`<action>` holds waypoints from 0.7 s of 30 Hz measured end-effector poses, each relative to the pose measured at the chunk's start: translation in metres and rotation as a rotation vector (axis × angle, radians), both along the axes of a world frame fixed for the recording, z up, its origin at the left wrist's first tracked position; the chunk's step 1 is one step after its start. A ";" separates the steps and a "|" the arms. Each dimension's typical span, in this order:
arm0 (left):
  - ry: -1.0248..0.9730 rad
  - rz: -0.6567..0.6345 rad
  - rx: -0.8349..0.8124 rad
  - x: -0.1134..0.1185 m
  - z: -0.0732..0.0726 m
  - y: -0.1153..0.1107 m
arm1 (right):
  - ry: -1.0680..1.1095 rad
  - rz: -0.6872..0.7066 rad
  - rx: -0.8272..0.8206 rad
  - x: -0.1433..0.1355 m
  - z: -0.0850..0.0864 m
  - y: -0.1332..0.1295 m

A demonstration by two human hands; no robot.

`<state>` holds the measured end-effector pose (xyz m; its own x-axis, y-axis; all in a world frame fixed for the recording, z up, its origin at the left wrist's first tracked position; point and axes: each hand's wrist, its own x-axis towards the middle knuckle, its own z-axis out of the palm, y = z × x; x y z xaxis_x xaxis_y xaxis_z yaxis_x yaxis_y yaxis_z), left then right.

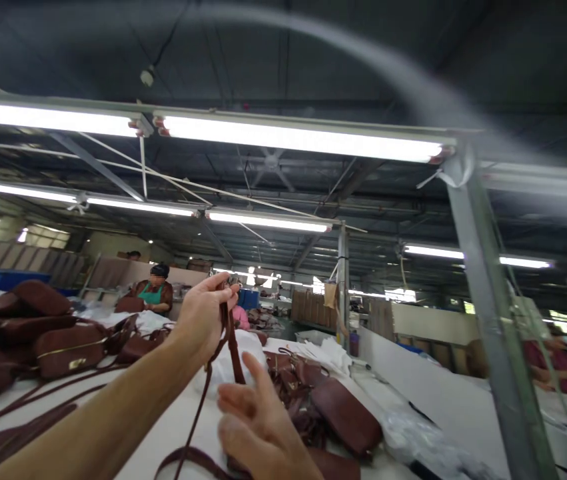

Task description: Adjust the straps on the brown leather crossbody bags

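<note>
Raised in the middle of the view, my left hand (206, 310) is closed on a brown bag strap (234, 350) near its upper end. The strap hangs down in lengths below the fingers, and one thin length runs to the table. My right hand (260, 417) is lower and nearer, just beside the hanging strap, its fingers apart and slightly bent. No object shows in it. Whether its fingertips touch the strap I cannot tell. Beyond it, to the right, brown handbags (346, 413) lie in a pile.
More brown handbags (70, 350) are heaped at left, their straps trailing over the white table (158, 407). Clear plastic wrap (413, 437) lies at right beside a metal post (488, 300). A person in a green apron (153, 297) sits beyond; tube lights (298, 137) hang overhead.
</note>
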<state>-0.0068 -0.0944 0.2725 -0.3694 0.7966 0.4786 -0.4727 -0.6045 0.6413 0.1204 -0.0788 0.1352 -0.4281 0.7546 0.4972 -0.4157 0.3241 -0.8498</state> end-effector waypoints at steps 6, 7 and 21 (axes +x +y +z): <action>0.149 0.149 0.013 0.005 0.029 -0.025 | 0.002 0.127 0.093 -0.005 0.076 -0.019; 0.184 0.163 0.012 0.000 0.030 -0.028 | -0.042 0.173 0.094 0.008 0.088 -0.023; 1.052 -0.174 -0.133 -0.033 -0.057 -0.020 | -0.168 0.284 0.043 0.067 0.078 0.016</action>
<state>-0.0401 -0.1142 0.2157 0.3011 0.8678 0.3952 0.2822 -0.4770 0.8324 0.1872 -0.0625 0.2133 -0.6967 0.5734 0.4311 -0.3501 0.2528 -0.9020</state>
